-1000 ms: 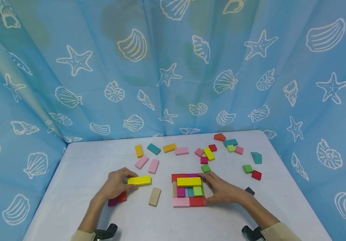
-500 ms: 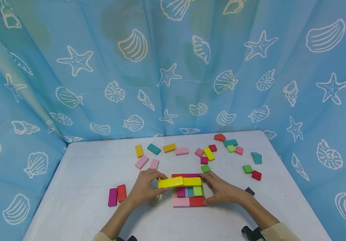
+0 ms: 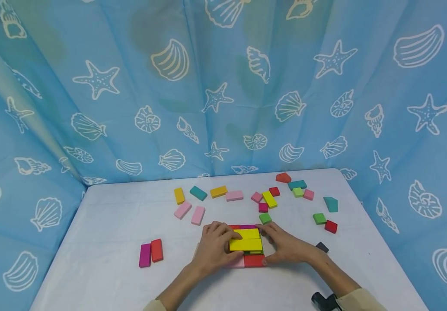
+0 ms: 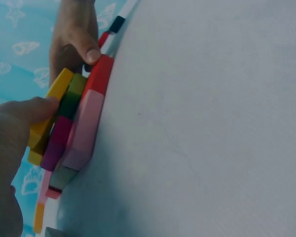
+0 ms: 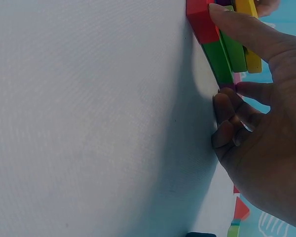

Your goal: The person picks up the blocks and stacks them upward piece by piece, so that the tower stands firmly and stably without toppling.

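My left hand [image 3: 215, 248] pinches a long yellow block [image 3: 245, 245] between thumb and fingers, on top of a low rectangular structure of coloured blocks. Directly behind it lies a second yellow block [image 3: 250, 233]. The structure's front shows a red block [image 3: 254, 261] and a pink block [image 4: 85, 129]; a magenta block [image 4: 57, 143] rests above the bottom layer. My right hand [image 3: 288, 247] holds the structure's right side, with its thumb at the red block's end and a fingertip at the far corner. The wooden block at left is mostly hidden behind my left hand.
A purple block [image 3: 145, 255] and a red block [image 3: 157, 250] lie side by side at left. Pink blocks [image 3: 198, 215], orange blocks and a teal block lie behind. More small blocks are scattered at the back right, including a green one [image 3: 319, 218]. A shell-patterned blue curtain [image 3: 215, 121] hangs behind.
My left hand has carried the yellow block rightward from the left of the table onto the structure, beside the other yellow block. My right hand has stayed at the structure's right side.
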The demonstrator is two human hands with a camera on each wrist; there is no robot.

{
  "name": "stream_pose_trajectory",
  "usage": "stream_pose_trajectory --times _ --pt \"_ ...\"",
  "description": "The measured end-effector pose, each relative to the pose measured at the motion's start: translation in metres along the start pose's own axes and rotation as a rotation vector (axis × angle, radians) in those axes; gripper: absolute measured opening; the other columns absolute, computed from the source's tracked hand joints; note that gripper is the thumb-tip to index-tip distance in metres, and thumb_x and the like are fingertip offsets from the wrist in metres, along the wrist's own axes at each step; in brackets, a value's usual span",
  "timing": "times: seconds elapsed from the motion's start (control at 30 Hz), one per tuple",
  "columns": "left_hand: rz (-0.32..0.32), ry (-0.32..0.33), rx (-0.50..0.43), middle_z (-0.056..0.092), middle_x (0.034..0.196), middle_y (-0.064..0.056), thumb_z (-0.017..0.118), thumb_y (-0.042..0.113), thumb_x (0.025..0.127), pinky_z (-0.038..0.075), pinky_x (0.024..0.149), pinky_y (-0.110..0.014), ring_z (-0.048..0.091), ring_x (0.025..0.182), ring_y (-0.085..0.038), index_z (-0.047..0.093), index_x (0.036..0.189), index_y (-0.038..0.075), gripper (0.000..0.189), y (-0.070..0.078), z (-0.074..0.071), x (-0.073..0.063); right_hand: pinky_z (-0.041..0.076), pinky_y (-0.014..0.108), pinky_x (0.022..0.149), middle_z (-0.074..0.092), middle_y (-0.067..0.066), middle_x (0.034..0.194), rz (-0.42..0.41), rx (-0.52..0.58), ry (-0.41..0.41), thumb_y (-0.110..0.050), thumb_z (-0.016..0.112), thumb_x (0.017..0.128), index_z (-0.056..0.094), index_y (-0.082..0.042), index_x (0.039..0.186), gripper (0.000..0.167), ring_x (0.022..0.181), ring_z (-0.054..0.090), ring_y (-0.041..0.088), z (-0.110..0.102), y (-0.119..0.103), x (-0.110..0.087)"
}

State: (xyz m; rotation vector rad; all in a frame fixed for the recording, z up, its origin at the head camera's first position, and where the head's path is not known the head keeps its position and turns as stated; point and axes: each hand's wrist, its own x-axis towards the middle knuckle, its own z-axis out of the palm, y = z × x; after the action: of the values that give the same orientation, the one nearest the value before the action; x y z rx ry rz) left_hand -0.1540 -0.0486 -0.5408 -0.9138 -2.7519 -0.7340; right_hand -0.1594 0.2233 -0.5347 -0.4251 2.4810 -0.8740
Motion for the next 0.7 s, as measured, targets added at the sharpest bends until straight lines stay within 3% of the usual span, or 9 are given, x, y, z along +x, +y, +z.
stream_pose_trajectory --times 0.17,0.27,0.47,0.7 --pt "-0.027 -0.002 0.008 0.060 0.103 0.009 0.083 0.049 0.078 0.039 0.102 -0.046 0.048 0.112 -0.015 0.072 0.113 0.029 0.041 -0.0013 0.0018 -0.0006 0.054 0.044 0.097 0.040 0.003 0.147 -0.002 -0.004 0.004 -0.044 0.092 0.066 0.033 -0.028 0.156 0.108 0.129 0.046 0.023 0.0006 0.0000 0.0001" --pt "-0.041 -0.013 0.000 0.060 0.111 0.007 0.082 0.052 0.078 0.039 0.103 -0.048 0.047 0.115 -0.016 0.069 0.120 0.028 0.050 -0.0033 0.0026 0.0007 0.054 0.044 0.097 0.039 0.004 0.148 -0.004 -0.007 0.004 -0.044 0.092 0.067 0.033 -0.028 0.156 0.108 0.130 0.046 0.025 0.0003 -0.0007 -0.0004" --pt "-0.070 -0.104 -0.035 0.057 0.139 0.007 0.074 0.062 0.080 0.038 0.105 -0.050 0.044 0.127 -0.019 0.053 0.146 0.027 0.077 -0.0079 0.0042 0.0053 0.053 0.046 0.098 0.038 0.006 0.150 -0.001 -0.011 0.006 -0.043 0.091 0.068 0.032 -0.027 0.156 0.107 0.132 0.045 0.027 -0.0002 -0.0013 -0.0009" --pt "-0.104 -0.177 -0.068 0.062 0.136 0.008 0.074 0.059 0.082 0.036 0.107 -0.051 0.045 0.126 -0.019 0.053 0.146 0.030 0.074 -0.0096 0.0054 0.0060 0.053 0.045 0.097 0.037 0.005 0.150 0.000 -0.007 0.005 -0.044 0.091 0.067 0.033 -0.027 0.156 0.108 0.133 0.044 0.025 0.0001 -0.0014 -0.0009"
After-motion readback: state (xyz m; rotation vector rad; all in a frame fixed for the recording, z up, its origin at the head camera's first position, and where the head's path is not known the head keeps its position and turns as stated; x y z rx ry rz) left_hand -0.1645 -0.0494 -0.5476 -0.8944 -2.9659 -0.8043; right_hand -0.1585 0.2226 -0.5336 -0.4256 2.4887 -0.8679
